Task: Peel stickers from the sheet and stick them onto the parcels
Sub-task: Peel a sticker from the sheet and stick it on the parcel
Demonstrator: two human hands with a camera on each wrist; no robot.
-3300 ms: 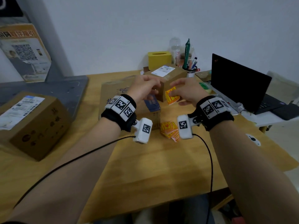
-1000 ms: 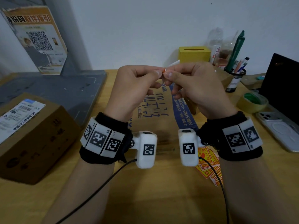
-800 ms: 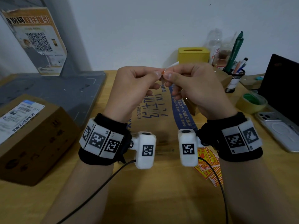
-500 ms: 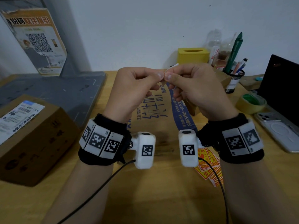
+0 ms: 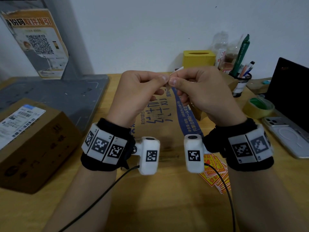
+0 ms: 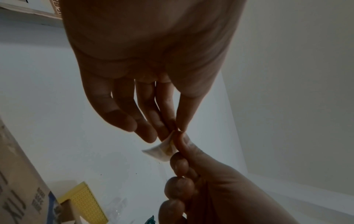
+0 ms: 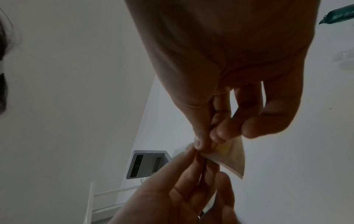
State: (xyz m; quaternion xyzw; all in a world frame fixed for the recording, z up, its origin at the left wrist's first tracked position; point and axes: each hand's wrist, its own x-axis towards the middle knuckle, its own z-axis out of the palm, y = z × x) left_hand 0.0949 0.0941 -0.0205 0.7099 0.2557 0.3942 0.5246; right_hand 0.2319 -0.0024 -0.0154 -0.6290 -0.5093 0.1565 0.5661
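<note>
Both hands are raised side by side above the table and pinch one small sticker piece (image 5: pixel 178 70) between them. My left hand (image 5: pixel 163 79) holds one edge between thumb and forefinger, and my right hand (image 5: pixel 173 80) pinches the other. The left wrist view shows the left hand (image 6: pixel 177 128) on the sticker's white backing (image 6: pixel 159 151). In the right wrist view the right hand (image 7: pixel 205 144) pinches the sticker (image 7: pixel 231 157), and a yellow patch shows on it. Below the hands lies a flat cardboard parcel (image 5: pixel 158 131) with blue tape. A pile of red-and-yellow stickers (image 5: pixel 215 173) lies by my right wrist.
A labelled cardboard box (image 5: pixel 33 139) stands at the left with a grey board (image 5: pixel 50 92) behind it. At the back are a yellow tissue box (image 5: pixel 199 59) and a pen cup (image 5: pixel 240 81). To the right lie a tape roll (image 5: pixel 259 106), a phone (image 5: pixel 287 136) and a laptop (image 5: pixel 291 91).
Since 3.3 s ago both hands have lifted the sticker piece from over the parcels up towards the camera. In the last second the fingertips have only worked slightly at its edge.
</note>
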